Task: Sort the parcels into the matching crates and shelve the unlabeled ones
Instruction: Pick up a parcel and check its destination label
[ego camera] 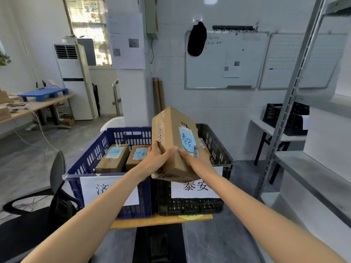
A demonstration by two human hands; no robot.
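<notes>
Step in hand: sorting a labelled parcel into a crate. The person holds one brown cardboard parcel in the air, tilted with its far end up, over the near rims where the two crates meet and more over the right one.

Hands: the left hand grips the parcel's left face, thumb laid across toward the near edge. The right hand grips the right face, fingers curled round over the lower corner of the blue label. Both hands are closed on the parcel; neither is free.

Matching: the handwriting on the label appears to match the characters on the white sign on the near wall of the black crate, on the right. The blue crate, on the left and touching the black one, carries a different sign, partly hidden by the left forearm. It holds two labelled parcels side by side. Part of another box shows inside the black crate, behind the right hand. Both crates stand on a wooden counter. The metal shelf rack stands at the right.

Judgement: this parcel belongs in the black crate, not on the shelves. The next move calls for a short shift to the right, lowering the parcel past the near rim clear of the box inside, levelling it, then loosening both hands.
</notes>
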